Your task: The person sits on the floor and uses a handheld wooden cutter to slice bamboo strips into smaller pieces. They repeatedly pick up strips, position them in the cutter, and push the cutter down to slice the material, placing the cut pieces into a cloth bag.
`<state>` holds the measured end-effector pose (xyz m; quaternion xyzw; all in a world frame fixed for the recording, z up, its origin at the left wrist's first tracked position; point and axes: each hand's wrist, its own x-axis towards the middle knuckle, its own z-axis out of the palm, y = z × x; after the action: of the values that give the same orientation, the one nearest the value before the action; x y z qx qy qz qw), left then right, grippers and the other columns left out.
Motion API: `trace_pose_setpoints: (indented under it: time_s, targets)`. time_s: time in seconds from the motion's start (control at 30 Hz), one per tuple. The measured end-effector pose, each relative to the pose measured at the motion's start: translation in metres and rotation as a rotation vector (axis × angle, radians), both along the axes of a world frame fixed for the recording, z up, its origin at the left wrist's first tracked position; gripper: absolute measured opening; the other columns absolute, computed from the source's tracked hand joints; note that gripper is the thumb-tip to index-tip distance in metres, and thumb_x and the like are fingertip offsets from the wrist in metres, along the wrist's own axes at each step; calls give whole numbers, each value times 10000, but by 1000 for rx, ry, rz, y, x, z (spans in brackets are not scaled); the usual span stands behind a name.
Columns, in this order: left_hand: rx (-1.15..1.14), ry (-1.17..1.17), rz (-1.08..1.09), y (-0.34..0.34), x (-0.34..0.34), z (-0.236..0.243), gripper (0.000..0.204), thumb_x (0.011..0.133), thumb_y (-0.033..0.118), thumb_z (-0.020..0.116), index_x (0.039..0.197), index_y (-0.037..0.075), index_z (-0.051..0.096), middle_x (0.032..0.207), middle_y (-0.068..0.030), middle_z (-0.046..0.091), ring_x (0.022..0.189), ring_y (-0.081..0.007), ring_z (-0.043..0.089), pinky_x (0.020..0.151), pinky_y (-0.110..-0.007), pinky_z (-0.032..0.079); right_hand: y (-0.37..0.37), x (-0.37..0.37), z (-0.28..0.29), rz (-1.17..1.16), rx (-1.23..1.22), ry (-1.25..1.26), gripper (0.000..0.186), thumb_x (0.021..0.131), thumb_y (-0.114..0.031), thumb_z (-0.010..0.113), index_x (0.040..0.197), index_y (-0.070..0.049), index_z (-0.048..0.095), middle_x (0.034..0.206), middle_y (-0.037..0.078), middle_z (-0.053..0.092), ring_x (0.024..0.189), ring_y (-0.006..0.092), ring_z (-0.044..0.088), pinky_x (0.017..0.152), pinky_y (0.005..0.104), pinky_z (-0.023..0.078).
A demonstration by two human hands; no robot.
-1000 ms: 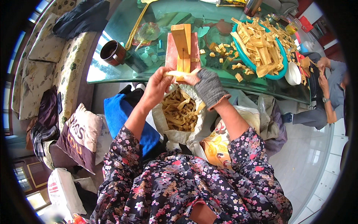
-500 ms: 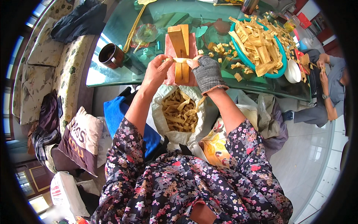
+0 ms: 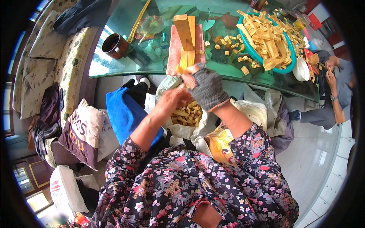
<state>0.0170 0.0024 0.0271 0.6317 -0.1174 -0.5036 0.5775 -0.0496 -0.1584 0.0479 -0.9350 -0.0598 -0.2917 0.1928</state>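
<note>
Strips point(image 3: 266, 41) in basin point(image 3: 291, 64), pieces point(image 3: 188, 116) in sack point(image 3: 179, 131) (white)

We see bright daylight, seemingly from the left, glaring white on the glass table point(image 3: 99, 64) and gleaming off the tiled floor point(image 3: 313, 152), while the left hand point(image 3: 173, 98) and right hand point(image 3: 208, 88) look blurred and straight edges bow toward a black rim.
</note>
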Motion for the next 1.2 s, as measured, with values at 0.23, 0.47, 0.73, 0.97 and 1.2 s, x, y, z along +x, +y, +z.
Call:
trace_pose_setpoints:
  time_s: [0.23,0.47,0.73,0.97,1.2]
  targets:
    - [-454,487,320,-3,-9,9,246,951,166,397,1135,56,519,1015,-38,617,905,-150,603,829,-331,484,25,-10,0,222,548,70,294,884,-301,552,963,-32,642,895,135,625,858,290,605,751,377,471]
    - [-81,276,430,-20,-23,29,221,949,142,420,1091,49,560,931,-15,617,814,-134,594,758,-261,478,17,-9,-7,140,468,-120,273,907,-234,525,994,8,615,902,168,618,870,301,602,738,394,472]
    - [159,-1483,35,-12,-13,62,194,738,-8,516,896,70,597,763,-126,527,754,-341,517,676,-419,436,9,-2,-15,126,790,58,299,810,-86,586,1107,-56,585,916,137,570,779,283,587,697,356,494]
    - [-247,-1596,45,-18,3,72,402,689,-118,478,1056,27,553,1006,-150,573,954,-358,551,844,-383,452,-1,-3,10,628,1963,613,277,913,-310,551,1040,-64,554,813,65,579,587,83,539,476,203,411]
    - [-301,-905,209,-36,3,67,89,893,18,526,981,9,539,843,-60,591,753,-159,570,709,-295,475,-4,-6,25,227,891,55,271,908,-258,565,936,8,604,829,113,608,739,220,583,652,315,469]
